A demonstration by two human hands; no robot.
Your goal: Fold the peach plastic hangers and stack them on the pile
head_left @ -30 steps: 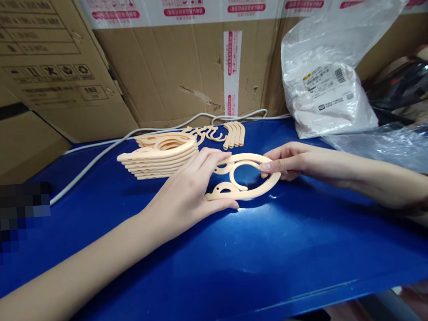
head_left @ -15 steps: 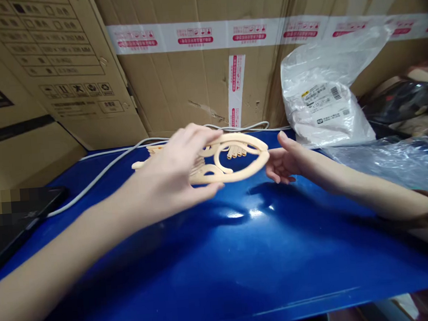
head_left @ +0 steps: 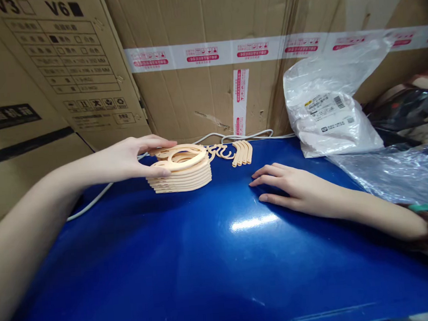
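Observation:
At the back left of the blue table [head_left: 206,259] stands a neat stack of cream plastic folding hangers [head_left: 182,182]. My left hand [head_left: 136,158] grips the top hanger [head_left: 188,163] from the left, thumb along its near edge and fingers over the far edge; this hanger rests on the stack. My right hand [head_left: 292,187] lies palm down on the table, right of the stack, fingers apart and holding nothing. Between the hands, farther back, are cream hooks [head_left: 226,152] and several curved cream tubes [head_left: 243,153] lying side by side.
Cardboard boxes [head_left: 194,93] wall off the back and left. A white cable [head_left: 92,203] runs behind and left of the stack. A white plastic parcel bag [head_left: 335,117] stands at the back right, with clear plastic wrap [head_left: 402,176] in front of it.
My left hand has moved left and set the raised hanger down on the stack. My right hand has come down flat onto the table. The camera view has shifted slightly.

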